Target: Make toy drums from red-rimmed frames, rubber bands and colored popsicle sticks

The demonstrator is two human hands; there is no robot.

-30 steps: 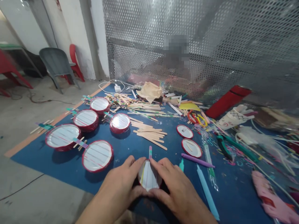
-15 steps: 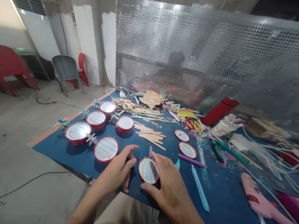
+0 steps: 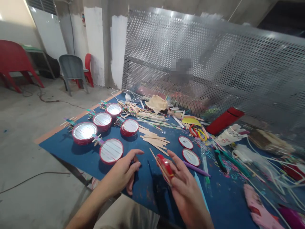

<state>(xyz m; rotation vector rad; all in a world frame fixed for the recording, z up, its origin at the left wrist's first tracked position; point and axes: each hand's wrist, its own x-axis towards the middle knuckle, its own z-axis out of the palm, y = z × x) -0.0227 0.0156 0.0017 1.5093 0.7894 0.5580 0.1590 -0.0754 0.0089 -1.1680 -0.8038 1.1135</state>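
- Disc-and-stick pcs (image 3: 111, 151), qty 5: red rims, pale faces, stick necks; grouped twd L edge of table (image 3: 228, 200).
- L hand (image 3: 128, 170): above near edge, nothing held; fingers loosely curled, thumb apart.
- Craft sticks (image 3: 156, 140), loose pile: mid-table, beyond hands.
- Red-rimmed disc (image 3: 165, 167), qty 1: raised over near edge, tilted up on its side, stick neck pointing up-L; face mostly hidden.
- R hand (image 3: 183, 183): pinching said disc btwn fingers & thumb.
- Loose discs (image 3: 193, 160), qty 2: flat, just beyond R hand.
- Purple pen (image 3: 197, 168): beside R hand.
- Pliers (image 3: 220, 162), teal grips: twd R edge.
- Pink tool (image 3: 256, 206), prob. glue gun: near edge, R end.

Step (judged): one-handed handling/check of disc, neck already on. Next move calls for firm rim grip, L hand ready to steady, no pressure on neck.
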